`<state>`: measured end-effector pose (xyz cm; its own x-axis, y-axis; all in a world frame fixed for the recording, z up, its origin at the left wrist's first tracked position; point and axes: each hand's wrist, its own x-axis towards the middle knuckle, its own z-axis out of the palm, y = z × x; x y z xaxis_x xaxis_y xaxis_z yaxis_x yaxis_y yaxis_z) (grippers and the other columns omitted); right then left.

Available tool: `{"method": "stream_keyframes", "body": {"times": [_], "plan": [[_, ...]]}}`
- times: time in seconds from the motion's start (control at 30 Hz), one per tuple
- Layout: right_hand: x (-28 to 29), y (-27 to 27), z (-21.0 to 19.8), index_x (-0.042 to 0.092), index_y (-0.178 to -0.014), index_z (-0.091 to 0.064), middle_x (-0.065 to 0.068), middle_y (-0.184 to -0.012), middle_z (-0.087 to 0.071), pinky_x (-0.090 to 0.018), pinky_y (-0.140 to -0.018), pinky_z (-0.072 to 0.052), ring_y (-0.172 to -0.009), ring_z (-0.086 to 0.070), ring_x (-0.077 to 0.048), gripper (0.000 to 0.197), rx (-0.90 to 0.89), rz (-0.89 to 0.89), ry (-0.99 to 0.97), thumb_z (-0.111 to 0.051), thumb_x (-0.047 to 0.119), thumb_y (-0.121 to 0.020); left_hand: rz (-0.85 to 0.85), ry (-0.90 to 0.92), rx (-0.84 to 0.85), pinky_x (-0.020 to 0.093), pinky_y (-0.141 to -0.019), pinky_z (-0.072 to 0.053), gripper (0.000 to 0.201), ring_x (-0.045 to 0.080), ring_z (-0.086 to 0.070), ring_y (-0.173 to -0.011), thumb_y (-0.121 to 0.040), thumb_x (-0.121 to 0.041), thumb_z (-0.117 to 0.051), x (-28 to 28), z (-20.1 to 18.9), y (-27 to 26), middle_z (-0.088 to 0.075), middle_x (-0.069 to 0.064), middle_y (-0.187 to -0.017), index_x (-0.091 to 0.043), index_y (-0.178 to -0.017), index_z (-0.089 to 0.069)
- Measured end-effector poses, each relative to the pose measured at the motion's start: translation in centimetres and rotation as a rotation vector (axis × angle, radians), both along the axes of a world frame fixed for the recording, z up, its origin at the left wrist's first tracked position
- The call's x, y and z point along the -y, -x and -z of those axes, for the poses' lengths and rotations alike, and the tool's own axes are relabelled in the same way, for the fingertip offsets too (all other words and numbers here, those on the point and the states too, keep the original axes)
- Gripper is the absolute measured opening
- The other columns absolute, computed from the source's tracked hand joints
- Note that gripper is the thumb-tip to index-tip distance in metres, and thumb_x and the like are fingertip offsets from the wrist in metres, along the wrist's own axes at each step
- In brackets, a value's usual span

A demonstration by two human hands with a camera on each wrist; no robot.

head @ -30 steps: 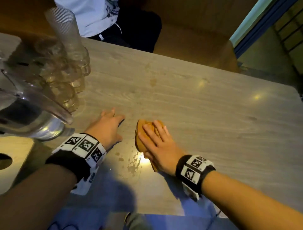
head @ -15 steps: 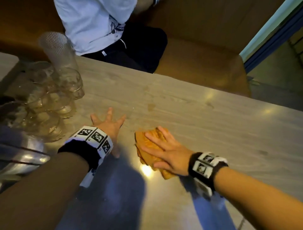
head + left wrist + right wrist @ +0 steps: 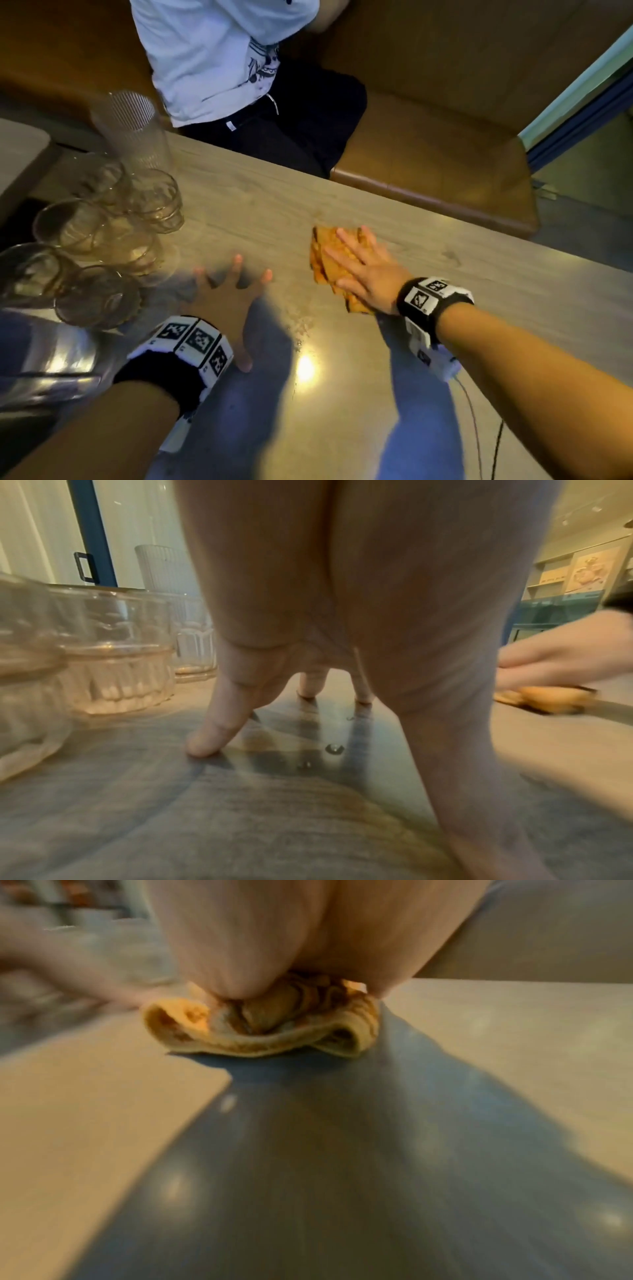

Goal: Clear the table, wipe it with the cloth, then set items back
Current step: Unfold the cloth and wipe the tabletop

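The right hand (image 3: 366,274) lies flat on the orange cloth (image 3: 329,260), with straight fingers pressing it down on the tabletop (image 3: 479,281); it does not grip the cloth, it only pushes it. The cloth is near the middle of the tabletop, folded in some layers, as the right wrist view shows at its near edge (image 3: 260,1039). The left hand (image 3: 226,301) is spread wide, only its fingertips (image 3: 202,746) touch the wood, and it holds nothing; I think it supports the body during wiping. Beside it, at the left, stand several glass cups (image 3: 102,240) and one tall ribbed glass (image 3: 133,133), grouped close together, and a shiny metal object (image 3: 44,363) whose kind I cannot tell. Small water drops (image 3: 334,748) remain under the left hand. In my judgement the cloth is soft, light and a little damp, so it will fold or roll under the palm if pushed only at one edge; the best is to keep the flat palm on its centre, or to pinch a folded edge for lifting. The glasses are fragile and probably slippery, so each should be taken around the side wall, not at the rim.
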<state>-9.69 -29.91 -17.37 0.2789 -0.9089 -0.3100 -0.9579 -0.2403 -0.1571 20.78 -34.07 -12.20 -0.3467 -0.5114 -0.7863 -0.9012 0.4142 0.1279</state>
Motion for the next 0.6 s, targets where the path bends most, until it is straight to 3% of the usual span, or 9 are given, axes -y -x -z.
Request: {"method": "stream_keyframes", "body": {"times": [0.07,0.13,0.23,0.3,0.33,0.4,0.5,0.53,0.6], "plan": [[3.7,0.0,0.3,0.048,-0.149,0.012,0.0,-0.161,0.021,-0.064,-0.116,0.003,-0.146,0.014,-0.044,0.065,-0.065,0.437,0.005,-0.002,0.071,-0.09,0.001,0.028,-0.002,0.073,-0.106,-0.022,0.145,0.055,0.021,-0.138,-0.05,-0.05,-0.092,-0.5,0.0,0.1,0.043,-0.007,-0.15,-0.058,-0.14,0.023],[6.0,-2.7,-0.1,0.039,-0.153,0.009,-0.003,-0.161,0.021,-0.063,-0.115,0.009,-0.143,0.019,-0.048,0.064,-0.084,0.63,-0.049,-0.017,0.06,-0.098,0.005,0.044,0.0,0.074,-0.107,-0.022,0.146,0.055,0.023,-0.138,-0.05,-0.05,-0.091,-0.3,0.2,0.2,0.044,-0.007,-0.15,-0.058,-0.14,0.023],[3.7,-5.1,-1.3,0.034,-0.155,0.0,-0.002,-0.162,0.017,-0.062,-0.115,0.009,-0.141,0.025,-0.047,0.064,0.009,0.26,-0.011,-0.03,0.05,-0.101,-0.003,0.027,0.002,0.074,-0.107,-0.022,0.147,0.055,0.023,-0.138,-0.05,-0.049,-0.091,-0.2,0.2,0.2,0.046,-0.007,-0.148,-0.058,-0.138,0.025],[1.9,-2.6,-1.3,0.036,-0.155,-0.007,0.003,-0.163,0.015,-0.054,-0.116,0.009,-0.144,0.024,-0.039,0.063,0.147,-0.038,-0.012,-0.034,0.049,-0.1,0.005,0.037,0.004,0.072,-0.107,-0.023,0.148,0.056,0.023,-0.137,-0.049,-0.05,-0.091,-0.2,0.3,0.3,0.046,-0.006,-0.148,-0.058,-0.138,0.027],[2.1,-0.7,-1.2,0.037,-0.154,-0.009,0.004,-0.162,0.015,-0.05,-0.116,0.01,-0.144,0.024,-0.036,0.062,0.166,-0.08,-0.033,-0.033,0.05,-0.098,0.003,0.041,0.008,0.072,-0.108,-0.022,0.148,0.056,0.023,-0.137,-0.049,-0.05,-0.091,-0.3,0.3,0.3,0.047,-0.006,-0.148,-0.058,-0.138,0.027],[4.3,1.9,-0.8,0.038,-0.153,-0.007,0.0,-0.161,0.016,-0.053,-0.116,0.014,-0.145,0.022,-0.034,0.061,0.074,0.082,-0.014,-0.025,0.055,-0.097,-0.002,0.043,0.01,0.072,-0.108,-0.022,0.147,0.056,0.024,-0.137,-0.05,-0.05,-0.091,-0.3,0.3,0.3,0.047,-0.006,-0.147,-0.058,-0.138,0.027],[8.5,-0.3,-0.8,0.037,-0.154,0.0,-0.005,-0.162,0.015,-0.059,-0.116,0.01,-0.146,0.018,-0.038,0.062,-0.075,0.461,-0.022,-0.022,0.056,-0.1,-0.006,0.035,0.003,0.071,-0.108,-0.024,0.149,0.056,0.026,-0.136,-0.049,-0.049,-0.092,-0.2,0.6,0.2,0.047,-0.007,-0.147,-0.059,-0.137,0.028],[9.2,-1.8,-0.9,0.036,-0.154,-0.002,-0.001,-0.162,0.012,-0.059,-0.116,0.01,-0.145,0.017,-0.042,0.062,-0.073,0.517,-0.024,-0.024,0.056,-0.1,-0.011,0.031,0.004,0.07,-0.108,-0.024,0.149,0.056,0.027,-0.136,-0.049,-0.048,-0.092,-0.2,0.6,0.2,0.048,-0.008,-0.146,-0.059,-0.136,0.029],[9.0,-4.1,-1.2,0.029,-0.154,-0.016,-0.005,-0.164,0.0,-0.056,-0.117,0.004,-0.145,0.007,-0.049,0.062,-0.019,0.406,0.06,-0.035,0.051,-0.099,-0.008,0.033,0.009,0.071,-0.108,-0.023,0.15,0.057,0.028,-0.135,-0.049,-0.05,-0.091,-0.2,0.7,0.2,0.052,-0.01,-0.141,-0.059,-0.134,0.032]]}}
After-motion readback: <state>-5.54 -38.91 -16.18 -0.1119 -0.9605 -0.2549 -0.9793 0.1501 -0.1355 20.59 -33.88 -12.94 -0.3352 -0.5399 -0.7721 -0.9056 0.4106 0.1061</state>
